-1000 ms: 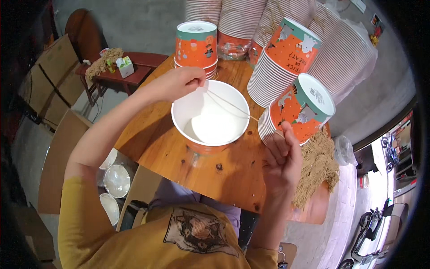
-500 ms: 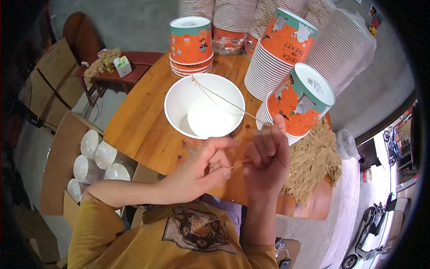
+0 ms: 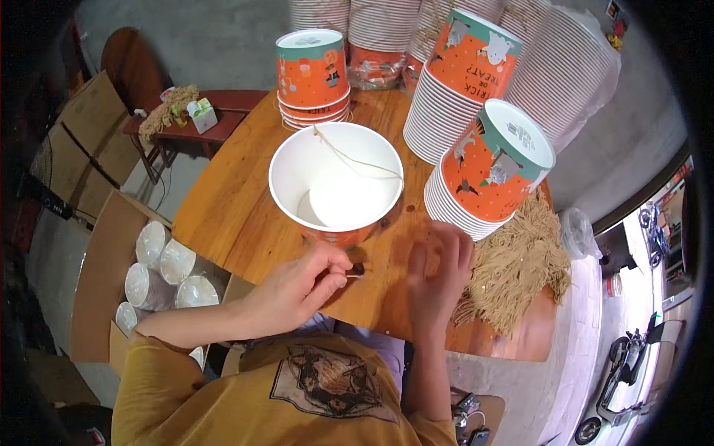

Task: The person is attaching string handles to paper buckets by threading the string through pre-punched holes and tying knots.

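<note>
A white-lined paper bucket [image 3: 278,195] stands with its mouth up on the wooden table in front of me. A thin tan cord [image 3: 349,157] runs from its far rim across the opening to its right rim. My left hand [image 3: 301,286] is closed in a pinch just nearer than the bucket; a thin pale bit shows at the fingertips beside a dark spot, too small to name. My right hand [image 3: 440,271], blurred, hovers over the table with thumb and fingers apart, nearest the pile of tan cords [image 3: 524,279].
Upturned orange-and-green buckets stand in a small stack [image 3: 312,74], a tall stack [image 3: 465,82] and a right-hand stack [image 3: 487,167]. Bagged stacks [image 3: 561,67] line the back. A cardboard box [image 3: 97,290] on the left holds several wrapped stacks. A red bench [image 3: 238,111] stands beyond.
My right hand has let go of the cord, which now lies slack over the bucket, and has come down. My left hand has moved slightly left, apart from the right hand.
</note>
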{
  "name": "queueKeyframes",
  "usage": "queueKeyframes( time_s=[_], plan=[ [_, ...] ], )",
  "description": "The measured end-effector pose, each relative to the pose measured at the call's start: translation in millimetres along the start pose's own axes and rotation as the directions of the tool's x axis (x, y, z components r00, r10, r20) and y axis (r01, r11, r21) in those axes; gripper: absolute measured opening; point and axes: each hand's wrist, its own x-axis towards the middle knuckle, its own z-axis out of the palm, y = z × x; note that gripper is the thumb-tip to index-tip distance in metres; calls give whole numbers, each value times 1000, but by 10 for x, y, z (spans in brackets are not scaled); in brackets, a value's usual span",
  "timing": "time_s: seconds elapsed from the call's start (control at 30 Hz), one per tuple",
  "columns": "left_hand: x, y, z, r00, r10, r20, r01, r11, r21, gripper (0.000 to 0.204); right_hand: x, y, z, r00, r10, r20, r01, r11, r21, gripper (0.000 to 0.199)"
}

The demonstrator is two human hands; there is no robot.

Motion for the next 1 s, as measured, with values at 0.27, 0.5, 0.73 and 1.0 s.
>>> queueKeyframes(
  time_s=[0.27,0.5,0.73,1.0],
  plan=[
    [109,148,-38,989,147,-4,-145,979,141,15,-234,-408,-7,904,-89,417,-236,709,664,34],
    [149,235,-123,1000,-13,8,12,992,128,16,-145,-445,-60,944,-134,301,-37,865,501,17],
    [197,231,-187,873,454,-180,-301,791,533,21,-132,-479,81,992,78,99,-111,911,398,13],
    [340,171,-272,881,460,-111,-263,671,693,24,-94,-428,304,996,29,-79,-3,950,312,15]
  ],
)
